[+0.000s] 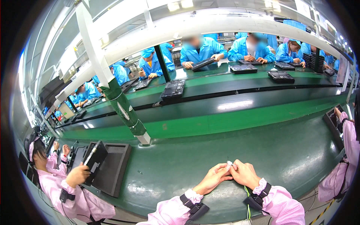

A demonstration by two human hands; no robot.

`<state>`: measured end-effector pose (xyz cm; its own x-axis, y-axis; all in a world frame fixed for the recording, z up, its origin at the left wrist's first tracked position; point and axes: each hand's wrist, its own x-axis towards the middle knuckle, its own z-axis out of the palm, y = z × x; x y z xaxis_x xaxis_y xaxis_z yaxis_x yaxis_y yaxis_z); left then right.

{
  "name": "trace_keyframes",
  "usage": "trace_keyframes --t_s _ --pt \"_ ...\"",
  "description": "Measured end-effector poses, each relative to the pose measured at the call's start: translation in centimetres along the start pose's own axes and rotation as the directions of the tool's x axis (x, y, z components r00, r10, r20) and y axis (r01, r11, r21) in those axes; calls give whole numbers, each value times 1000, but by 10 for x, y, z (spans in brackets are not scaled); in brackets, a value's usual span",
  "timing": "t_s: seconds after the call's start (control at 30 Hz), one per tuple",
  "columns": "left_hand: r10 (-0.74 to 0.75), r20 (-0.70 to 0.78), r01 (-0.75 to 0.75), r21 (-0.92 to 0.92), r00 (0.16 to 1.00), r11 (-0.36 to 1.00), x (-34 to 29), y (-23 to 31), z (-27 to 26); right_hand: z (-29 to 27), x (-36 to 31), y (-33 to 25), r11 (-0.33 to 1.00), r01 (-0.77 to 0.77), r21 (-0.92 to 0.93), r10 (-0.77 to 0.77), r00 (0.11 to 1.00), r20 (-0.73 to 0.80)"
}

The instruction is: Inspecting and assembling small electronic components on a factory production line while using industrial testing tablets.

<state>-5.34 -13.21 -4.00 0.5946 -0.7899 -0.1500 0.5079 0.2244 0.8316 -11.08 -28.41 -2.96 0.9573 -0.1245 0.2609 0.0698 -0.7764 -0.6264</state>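
My left hand [214, 178] and my right hand [245, 174] meet above the green worktop [176, 165], fingertips together. Between them is a small white piece [230, 163], too small to tell its kind. A thin dark tip sticks up from it. Both hands have their fingers closed in a pinch around it. Below my right wrist hangs a yellow-green wire [248, 193]. Each wrist wears a black strap with a box-shaped unit, over pink sleeves.
To the left, a person in pink holds a tool beside a black foam-lined tray [112, 165]. Another pink-sleeved person works by a dark tray [333, 125] at right. A green-wrapped post [122, 107] stands ahead. Beyond, people in blue handle black devices [174, 89] along a belt.
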Motion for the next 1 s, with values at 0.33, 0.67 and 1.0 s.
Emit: trace_keyframes --t_s 0.33,0.67,1.0 --pt "1 -6 -1 -9 1000 1000 0 -1 -2 -2 0 -4 1000 -6 3 6 1000 12" --pt "-3 0 3 -11 1000 1000 1 -2 -2 -4 -1 -4 1000 -23 3 23 1000 15" --pt "0 -1 0 -2 1000 1000 1 -3 -2 -3 -1 -4 1000 -23 -6 23 1000 14"
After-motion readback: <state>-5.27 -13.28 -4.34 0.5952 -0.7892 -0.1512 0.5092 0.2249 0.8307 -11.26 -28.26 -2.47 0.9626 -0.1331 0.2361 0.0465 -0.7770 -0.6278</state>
